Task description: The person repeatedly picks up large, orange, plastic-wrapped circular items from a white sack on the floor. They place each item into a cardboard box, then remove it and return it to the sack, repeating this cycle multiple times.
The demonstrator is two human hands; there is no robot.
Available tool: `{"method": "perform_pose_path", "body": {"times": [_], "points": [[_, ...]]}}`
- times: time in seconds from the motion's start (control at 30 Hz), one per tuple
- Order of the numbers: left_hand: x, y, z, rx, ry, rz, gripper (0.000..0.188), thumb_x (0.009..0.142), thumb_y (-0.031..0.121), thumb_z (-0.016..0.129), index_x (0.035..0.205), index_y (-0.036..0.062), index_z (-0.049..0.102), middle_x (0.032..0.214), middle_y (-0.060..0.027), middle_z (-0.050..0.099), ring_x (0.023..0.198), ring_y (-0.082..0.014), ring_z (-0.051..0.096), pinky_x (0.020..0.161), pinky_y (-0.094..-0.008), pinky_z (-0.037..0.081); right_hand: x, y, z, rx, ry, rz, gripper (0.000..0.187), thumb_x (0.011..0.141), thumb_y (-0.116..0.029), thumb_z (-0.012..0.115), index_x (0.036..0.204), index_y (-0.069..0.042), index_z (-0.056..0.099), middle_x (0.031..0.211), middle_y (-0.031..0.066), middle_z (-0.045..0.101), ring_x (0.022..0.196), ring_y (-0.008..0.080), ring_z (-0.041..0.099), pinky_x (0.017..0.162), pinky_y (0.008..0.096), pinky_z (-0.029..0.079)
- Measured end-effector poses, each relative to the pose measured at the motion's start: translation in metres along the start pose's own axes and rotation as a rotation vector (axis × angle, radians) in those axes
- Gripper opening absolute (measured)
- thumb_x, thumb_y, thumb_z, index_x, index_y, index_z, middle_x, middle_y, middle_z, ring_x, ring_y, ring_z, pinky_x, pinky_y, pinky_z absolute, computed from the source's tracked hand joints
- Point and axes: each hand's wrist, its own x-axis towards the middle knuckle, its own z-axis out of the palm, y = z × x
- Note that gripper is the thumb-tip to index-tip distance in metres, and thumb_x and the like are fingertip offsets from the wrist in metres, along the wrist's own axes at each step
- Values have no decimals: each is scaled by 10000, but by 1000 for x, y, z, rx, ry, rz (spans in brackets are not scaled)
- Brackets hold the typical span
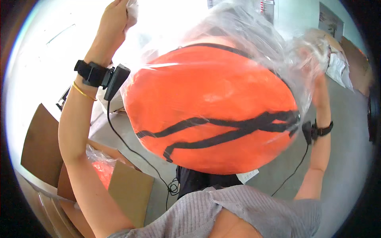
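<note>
A large round orange bag (214, 91) with dark piping and two black straps (234, 127) fills the middle of the view. Around it is a clear plastic bag (254, 31), bunched and shiny toward the top. My left hand (113, 29) is raised at the upper left, its fingers closed on the plastic; the fingertips are cut off by the picture's upper edge. On the other side, my right hand (311, 65) is up against the plastic near the orange bag's right edge. Motion blur and the film hide its fingers.
At the lower left stands an open cardboard box (131, 190) with something orange in clear plastic (103, 170) inside. A black cable (131, 146) hangs from my left wrist device, coiled near the grey floor. More cardboard (355, 65) and white wrapping (339, 69) are at the far right.
</note>
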Motion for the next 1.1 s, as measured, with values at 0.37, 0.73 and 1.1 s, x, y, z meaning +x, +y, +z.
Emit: {"method": "perform_pose_path", "body": {"times": [0.37,0.73,1.1], "points": [[-24,92,33,1080,-740,838,789,465,312,783,1174,91,517,787,-73,429,626,-183,440,579,-314,418,6,-4,29,-642,-72,25,221,791,-97,508,964,30,559,833,102,619,764,144,543,717,302,428],[-3,101,-30,1102,-554,581,222,852,85,477,1061,112,548,956,-64,564,829,-160,575,695,-275,488,2,51,14,-543,225,-202,230,797,-129,565,964,29,575,884,96,630,807,177,578,723,300,437],[86,115,-19,-233,-38,-136,424,921,261,415,516,136,401,455,11,414,399,-77,392,381,-201,357,35,20,56,-506,-4,-234,451,695,-153,719,1083,-2,545,1054,64,585,953,151,538,826,272,419]]}}
